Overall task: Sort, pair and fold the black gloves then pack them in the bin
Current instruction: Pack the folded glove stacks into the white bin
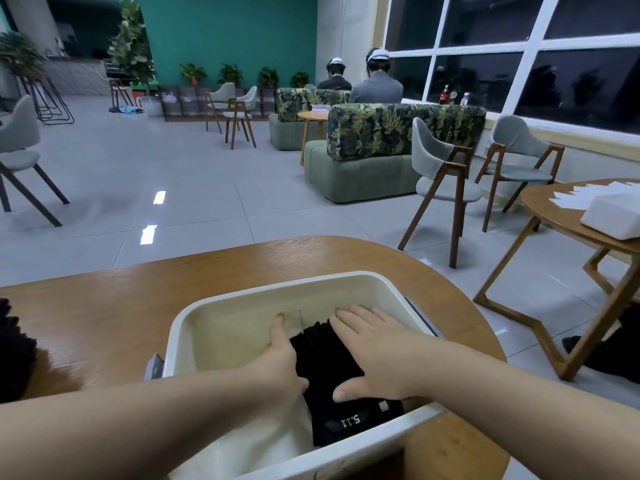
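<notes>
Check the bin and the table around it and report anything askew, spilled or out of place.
Nothing is spilled or damaged. The folded black gloves lie at a slant in the white bin, pressed by the right hand, the left hand at their side. More black fabric lies outside the bin at the table's left edge.

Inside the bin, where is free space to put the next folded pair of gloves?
The bin floor is bare between its left wall and the left hand, and along the far wall. The right side is crowded: folded gloves lie there, the right hand flat on them.
</notes>
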Demonstrator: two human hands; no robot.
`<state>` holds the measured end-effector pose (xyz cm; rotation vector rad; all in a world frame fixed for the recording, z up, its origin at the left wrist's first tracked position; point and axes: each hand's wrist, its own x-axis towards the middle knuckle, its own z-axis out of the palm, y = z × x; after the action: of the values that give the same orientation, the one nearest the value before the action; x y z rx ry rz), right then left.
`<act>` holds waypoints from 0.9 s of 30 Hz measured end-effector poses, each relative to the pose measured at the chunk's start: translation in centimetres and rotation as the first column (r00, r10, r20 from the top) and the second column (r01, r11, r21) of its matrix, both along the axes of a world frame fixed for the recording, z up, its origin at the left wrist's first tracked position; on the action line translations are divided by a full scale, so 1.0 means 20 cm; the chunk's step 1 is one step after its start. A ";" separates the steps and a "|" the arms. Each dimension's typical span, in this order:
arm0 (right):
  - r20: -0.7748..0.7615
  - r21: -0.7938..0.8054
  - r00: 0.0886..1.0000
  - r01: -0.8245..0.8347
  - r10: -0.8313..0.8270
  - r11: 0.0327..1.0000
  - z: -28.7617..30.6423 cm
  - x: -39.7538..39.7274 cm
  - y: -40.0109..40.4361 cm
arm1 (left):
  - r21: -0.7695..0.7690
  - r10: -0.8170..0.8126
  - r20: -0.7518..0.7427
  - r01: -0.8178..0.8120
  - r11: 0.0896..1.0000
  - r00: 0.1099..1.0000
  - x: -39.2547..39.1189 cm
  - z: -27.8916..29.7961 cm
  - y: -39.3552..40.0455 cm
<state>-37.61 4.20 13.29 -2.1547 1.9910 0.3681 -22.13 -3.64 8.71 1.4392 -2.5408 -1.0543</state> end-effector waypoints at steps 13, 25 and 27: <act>0.395 -0.492 0.908 0.081 0.139 0.867 0.12 0.43 -0.23 | -0.770 -0.147 0.039 0.123 0.626 0.988 0.66 0.37 -0.14; 0.418 -0.290 0.851 -0.207 0.319 0.934 0.15 1.03 -0.66 | -0.863 0.241 0.199 0.053 0.502 0.950 1.67 0.28 -0.62; 0.437 -0.281 0.834 -0.229 0.337 0.932 0.15 1.11 -0.73 | -0.824 0.277 0.102 -0.075 0.562 0.955 1.80 0.25 -0.70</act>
<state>-15.39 -10.39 16.39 -2.3795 1.4912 -0.3454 13.91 -17.55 13.67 1.4698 -2.3506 0.3668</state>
